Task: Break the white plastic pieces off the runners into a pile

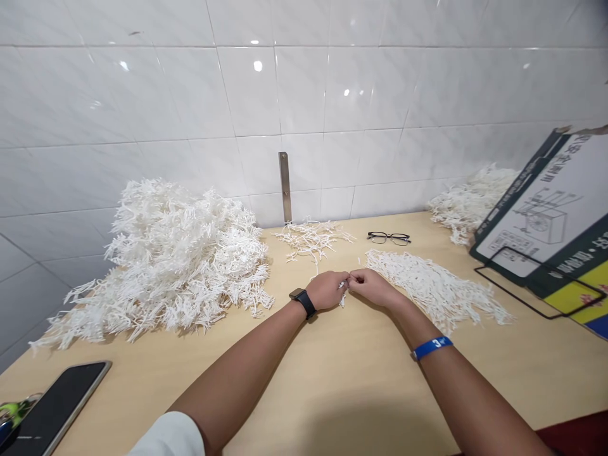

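My left hand [327, 290] is closed on a small white branching piece [342, 295], whose ends stick out below the fingers. Touching it at the fingertips, my right hand [371, 286] is pinched shut; whatever lies between its fingers is hidden. Both hands are just above the table. A small heap of thin white strands [316, 238] lies behind them, with one strand reaching toward my left hand. To the right spreads a flat pile of short white pieces [434, 288]. A tall heap of white branching pieces [190, 259] rises on the left.
Eyeglasses [388, 239] rest near the wall. On the right, a printed box [546, 215] leans behind a black wire frame [517, 297], with another white heap [472, 199] beyond. A phone [59, 405] and keys [14, 411] lie at the table's near left. A metal bracket [285, 187] is on the wall.
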Demonstrator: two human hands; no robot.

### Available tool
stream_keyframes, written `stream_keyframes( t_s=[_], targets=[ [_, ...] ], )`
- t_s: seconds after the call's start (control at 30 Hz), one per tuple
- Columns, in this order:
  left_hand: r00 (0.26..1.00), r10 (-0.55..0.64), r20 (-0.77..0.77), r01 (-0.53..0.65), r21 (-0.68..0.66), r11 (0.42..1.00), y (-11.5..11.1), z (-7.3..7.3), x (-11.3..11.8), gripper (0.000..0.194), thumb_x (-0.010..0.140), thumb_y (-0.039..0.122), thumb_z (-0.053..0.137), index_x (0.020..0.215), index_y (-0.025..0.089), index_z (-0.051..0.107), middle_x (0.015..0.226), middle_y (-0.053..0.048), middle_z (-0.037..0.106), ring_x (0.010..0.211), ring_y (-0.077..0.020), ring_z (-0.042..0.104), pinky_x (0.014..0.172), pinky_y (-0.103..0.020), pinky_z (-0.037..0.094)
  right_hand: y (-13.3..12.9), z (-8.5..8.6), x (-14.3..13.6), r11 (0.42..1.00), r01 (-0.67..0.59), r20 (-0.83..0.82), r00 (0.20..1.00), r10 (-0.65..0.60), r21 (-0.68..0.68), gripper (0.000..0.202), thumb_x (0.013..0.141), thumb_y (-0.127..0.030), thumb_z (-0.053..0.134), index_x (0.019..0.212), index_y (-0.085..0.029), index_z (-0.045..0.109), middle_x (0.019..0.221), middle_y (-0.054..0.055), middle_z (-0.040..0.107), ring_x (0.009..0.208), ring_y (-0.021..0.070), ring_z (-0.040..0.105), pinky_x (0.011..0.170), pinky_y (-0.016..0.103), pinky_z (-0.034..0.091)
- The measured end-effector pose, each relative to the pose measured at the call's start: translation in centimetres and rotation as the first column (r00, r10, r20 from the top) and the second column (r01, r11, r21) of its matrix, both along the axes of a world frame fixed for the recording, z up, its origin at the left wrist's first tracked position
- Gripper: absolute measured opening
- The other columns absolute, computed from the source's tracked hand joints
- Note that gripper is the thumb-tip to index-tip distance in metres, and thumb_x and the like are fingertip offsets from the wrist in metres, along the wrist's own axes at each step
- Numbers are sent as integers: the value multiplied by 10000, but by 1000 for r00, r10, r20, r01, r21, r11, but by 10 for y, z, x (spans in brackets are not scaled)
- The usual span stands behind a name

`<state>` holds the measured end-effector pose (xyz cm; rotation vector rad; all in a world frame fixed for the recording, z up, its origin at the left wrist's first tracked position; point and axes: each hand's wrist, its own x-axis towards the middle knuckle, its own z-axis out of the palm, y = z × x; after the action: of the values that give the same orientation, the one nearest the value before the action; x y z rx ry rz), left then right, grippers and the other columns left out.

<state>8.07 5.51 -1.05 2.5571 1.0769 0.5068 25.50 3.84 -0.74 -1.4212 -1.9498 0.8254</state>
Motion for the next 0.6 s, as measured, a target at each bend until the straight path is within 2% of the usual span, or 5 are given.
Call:
stream_keyframes(
  t_s=[0.2,0.37,0.47,0.6],
  targets=[
    [999,-31,18,33,-75,997,3,3,-3,302,893,206,365,983,223,653,905,-31,711,807,-192,620,694,-266,425,-1,1,3,999,-24,2,1000,24,-32,170,664,-285,440,562,-208,328,551,-57,302,561,94,272,522,250,195],
    [999,34,-2,-34,-73,997,0,5,-2,351,886,219,353,1029,241,673,916,-29,723,806,-197,628,679,-267,418,-1,0,2,1000,-16,18,1000,16,-21,164,662,-274,441,558,-209,331,544,-57,307,550,93,267,515,252,188],
    [998,64,-8,-64,-55,996,-3,6,-1,357,884,215,362,1080,251,659,935,-31,728,829,-207,641,680,-269,424,0,-2,0,999,36,22,999,-37,23,176,665,-264,455,558,-210,326,536,-56,322,547,96,292,522,250,206],
    [996,82,19,-81,-46,996,-6,7,1,366,909,256,362,1203,258,581,962,-38,725,846,-223,652,682,-281,432,2,-2,-4,970,179,76,978,-193,163,216,698,-249,470,561,-211,307,518,-50,353,548,109,335,537,257,217]
  ],
)
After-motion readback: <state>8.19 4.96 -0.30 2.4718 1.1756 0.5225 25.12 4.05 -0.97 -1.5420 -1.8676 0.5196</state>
